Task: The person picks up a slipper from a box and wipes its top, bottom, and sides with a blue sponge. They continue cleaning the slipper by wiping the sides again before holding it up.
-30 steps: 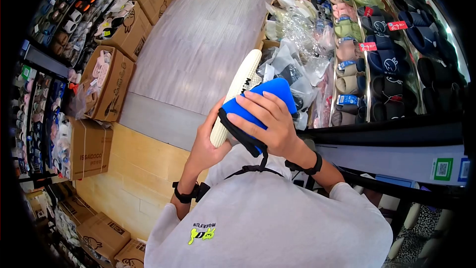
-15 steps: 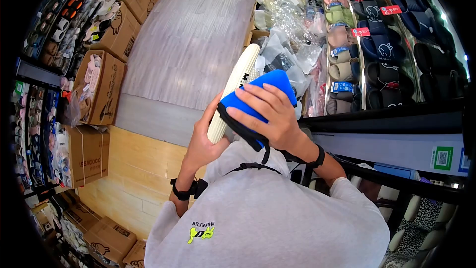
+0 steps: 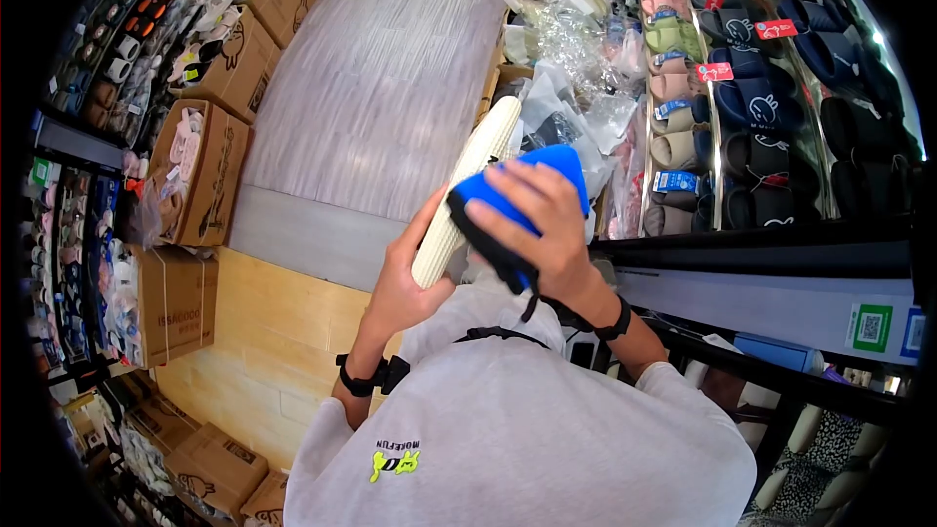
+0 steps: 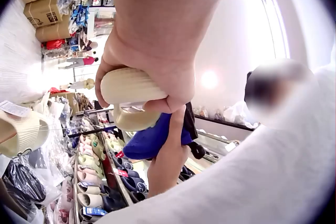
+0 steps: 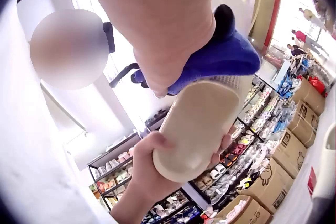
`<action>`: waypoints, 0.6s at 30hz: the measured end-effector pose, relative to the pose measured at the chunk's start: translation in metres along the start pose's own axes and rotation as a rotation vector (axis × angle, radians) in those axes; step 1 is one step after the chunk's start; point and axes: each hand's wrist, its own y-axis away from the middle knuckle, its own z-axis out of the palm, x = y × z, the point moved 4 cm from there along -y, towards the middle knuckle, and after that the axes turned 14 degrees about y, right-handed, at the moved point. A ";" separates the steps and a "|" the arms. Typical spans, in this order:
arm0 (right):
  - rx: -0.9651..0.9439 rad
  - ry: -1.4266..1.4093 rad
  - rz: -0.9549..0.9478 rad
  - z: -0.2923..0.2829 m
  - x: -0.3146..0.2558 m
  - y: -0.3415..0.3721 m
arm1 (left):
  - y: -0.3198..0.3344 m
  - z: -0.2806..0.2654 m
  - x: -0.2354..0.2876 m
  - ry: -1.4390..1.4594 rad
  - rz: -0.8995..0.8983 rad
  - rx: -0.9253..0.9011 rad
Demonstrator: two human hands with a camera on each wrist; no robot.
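A cream slipper (image 3: 467, 193) stands on its edge in front of the person's chest, its smooth footbed visible in the right wrist view (image 5: 197, 129). The left hand (image 3: 405, 268) grips its heel end, thumb on one side and fingers on the other. Against the slipper's upper lies a blue cloth-like mitt or pad with black trim (image 3: 561, 171). The right hand (image 3: 547, 234) holds this blue item, fingers spread over it. In the left wrist view the blue item (image 4: 149, 142) hangs beside the slipper; how the right thumb lies is partly hidden.
Slippers fill the rack (image 3: 747, 107) at the right, beside plastic-wrapped pairs (image 3: 576, 49). Cardboard boxes (image 3: 210, 171) and shelves line the left side. Grey floor (image 3: 376, 68) runs between them. Several people stand far off in the left wrist view.
The right hand and the blue item have shifted slightly to the right and down along the slipper, now covering most of its black lettering. The left hand keeps its grip.
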 end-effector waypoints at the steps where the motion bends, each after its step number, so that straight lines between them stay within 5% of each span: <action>1: -0.004 0.006 -0.079 0.005 -0.005 0.005 | -0.001 0.001 -0.001 -0.003 0.004 -0.001; 4: -0.009 0.045 -0.184 0.011 -0.012 0.007 | -0.002 0.002 -0.001 0.035 -0.005 0.001; 6: 0.018 -0.029 -0.074 0.010 -0.001 -0.001 | -0.001 0.001 -0.006 0.089 -0.158 0.020; 10: 0.059 -0.050 0.063 0.012 0.007 -0.007 | -0.008 -0.001 -0.007 0.037 -0.092 0.039; 12: 0.011 -0.008 -0.014 0.014 -0.003 0.000 | -0.006 -0.001 -0.014 0.083 -0.153 0.027; 14: -0.022 0.071 -0.167 0.018 -0.008 0.007 | -0.012 0.003 -0.010 0.051 -0.017 -0.017; 18: -0.025 -0.047 -0.016 0.012 0.023 -0.007 | -0.012 -0.002 -0.009 0.049 -0.135 -0.018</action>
